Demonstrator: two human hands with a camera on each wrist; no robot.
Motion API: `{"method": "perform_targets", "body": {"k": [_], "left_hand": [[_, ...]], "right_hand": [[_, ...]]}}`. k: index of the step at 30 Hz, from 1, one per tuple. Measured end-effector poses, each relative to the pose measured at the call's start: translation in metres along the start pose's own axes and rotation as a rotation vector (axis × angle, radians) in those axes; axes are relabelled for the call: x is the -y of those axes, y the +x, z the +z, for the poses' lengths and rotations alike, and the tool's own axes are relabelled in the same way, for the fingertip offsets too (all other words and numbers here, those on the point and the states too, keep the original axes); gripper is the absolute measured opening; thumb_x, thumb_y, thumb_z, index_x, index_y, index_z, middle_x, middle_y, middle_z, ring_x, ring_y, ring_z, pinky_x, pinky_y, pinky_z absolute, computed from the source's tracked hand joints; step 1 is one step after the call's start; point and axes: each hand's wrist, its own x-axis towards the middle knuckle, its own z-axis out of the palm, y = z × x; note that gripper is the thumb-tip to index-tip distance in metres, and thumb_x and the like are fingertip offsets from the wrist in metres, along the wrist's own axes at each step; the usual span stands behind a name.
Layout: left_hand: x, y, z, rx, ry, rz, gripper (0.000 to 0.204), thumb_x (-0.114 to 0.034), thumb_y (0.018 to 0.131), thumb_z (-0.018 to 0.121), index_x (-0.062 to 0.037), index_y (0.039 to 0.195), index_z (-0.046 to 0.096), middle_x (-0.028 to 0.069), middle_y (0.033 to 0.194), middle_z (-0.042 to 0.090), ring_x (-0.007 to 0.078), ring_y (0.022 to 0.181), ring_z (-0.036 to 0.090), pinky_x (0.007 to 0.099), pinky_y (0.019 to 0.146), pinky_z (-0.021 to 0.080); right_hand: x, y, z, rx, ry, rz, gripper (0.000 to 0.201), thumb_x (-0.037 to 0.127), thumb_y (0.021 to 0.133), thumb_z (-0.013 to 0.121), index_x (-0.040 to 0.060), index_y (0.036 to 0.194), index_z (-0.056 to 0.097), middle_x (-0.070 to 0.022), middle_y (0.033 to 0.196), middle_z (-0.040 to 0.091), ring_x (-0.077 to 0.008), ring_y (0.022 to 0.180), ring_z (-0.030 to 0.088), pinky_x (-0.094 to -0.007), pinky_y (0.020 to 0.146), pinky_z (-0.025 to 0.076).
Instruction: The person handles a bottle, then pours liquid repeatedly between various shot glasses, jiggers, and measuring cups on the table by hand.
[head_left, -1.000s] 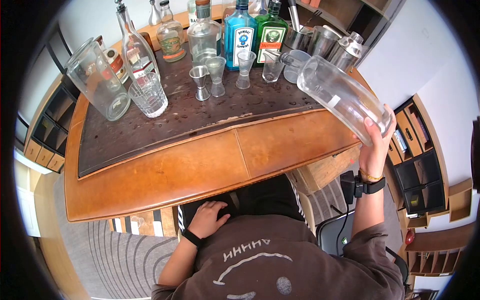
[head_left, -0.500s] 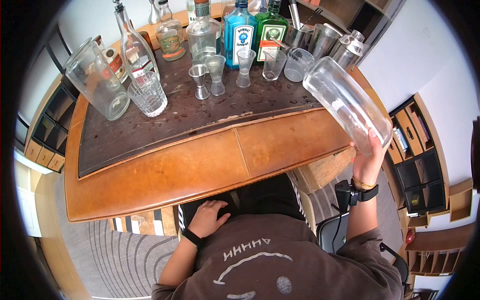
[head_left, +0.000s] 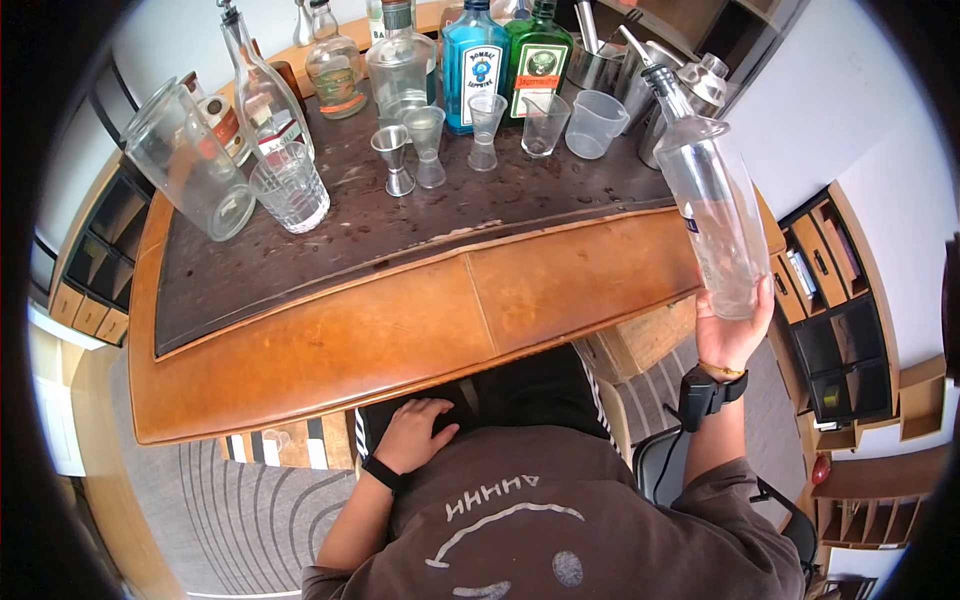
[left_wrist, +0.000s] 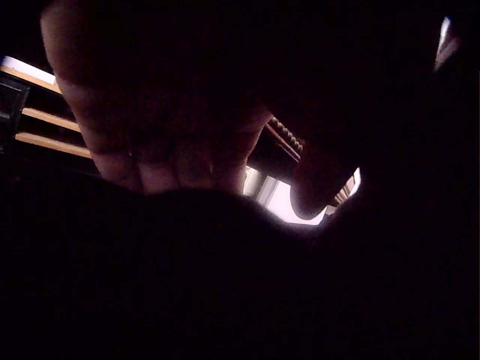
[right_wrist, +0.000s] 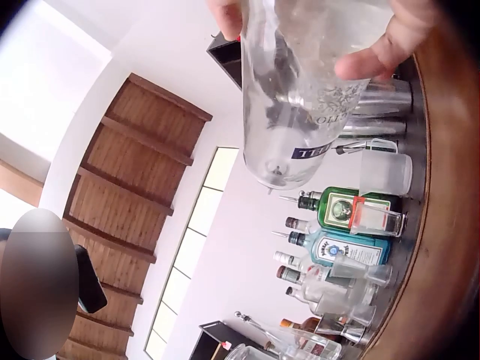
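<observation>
The right hand [head_left: 733, 335] grips a clear glass bottle [head_left: 722, 215] by its base, at the right end of the table. The bottle stands nearly upright, its dark-tipped neck leaning left. In the right wrist view, a thumb and fingers [right_wrist: 364, 66] wrap the bottle [right_wrist: 292, 97], which bears a small dark label. The left hand [head_left: 415, 438] rests on the lap with its fingers relaxed; the left wrist view shows this hand [left_wrist: 165, 127] in deep shadow. Nearest the bottle on the table is a plastic measuring cup [head_left: 597, 125].
Along the table [head_left: 330, 350] stand a blue bottle [head_left: 474, 75], a green bottle [head_left: 538, 65], a steel jigger [head_left: 396, 160], several small glasses and metal shakers [head_left: 702, 85]. At the left are a cut-glass tumbler [head_left: 292, 190], a large glass vessel [head_left: 190, 160] and a spouted bottle [head_left: 262, 100].
The right hand has brought the held bottle from a tilt, base toward the camera, to nearly upright, so its neck and dark tip now show. The left hand has not moved.
</observation>
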Motion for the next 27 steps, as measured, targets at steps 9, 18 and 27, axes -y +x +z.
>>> {"method": "perform_targets", "body": {"k": [9,18,27], "left_hand": [[-0.001,-0.001,-0.001,-0.003,0.007,-0.003,0.037,-0.028,0.087,0.068,-0.0034,0.114,0.063,0.0162,0.113,0.066,0.0346,0.109,0.059,0.0416,0.095,0.046],[-0.043,0.01,-0.029,-0.064,-0.056,0.194,0.03,-0.022,0.087,0.068,-0.0054,0.111,0.062,0.0125,0.101,0.068,0.0306,0.1,0.063,0.0392,0.089,0.049],[-0.15,0.052,-0.136,-0.191,-0.156,0.42,0.029,-0.015,0.081,0.074,-0.0057,0.107,0.064,0.0105,0.095,0.066,0.0288,0.091,0.064,0.0374,0.082,0.051]], "right_hand": [[-0.001,0.006,-0.006,-0.122,-0.008,-0.023,0.049,0.038,0.088,0.065,0.0124,0.128,0.054,-0.0059,0.123,0.061,-0.0269,0.102,0.064,-0.0335,0.069,0.053],[-0.011,0.008,-0.016,-0.091,0.111,0.008,0.053,0.04,0.089,0.063,0.0084,0.13,0.052,-0.0098,0.121,0.062,-0.0342,0.099,0.064,-0.0332,0.069,0.053],[-0.012,0.009,-0.023,-0.08,0.139,0.002,0.052,0.04,0.09,0.063,0.0083,0.13,0.053,-0.0106,0.122,0.062,-0.0356,0.101,0.064,-0.0339,0.069,0.054]]}}
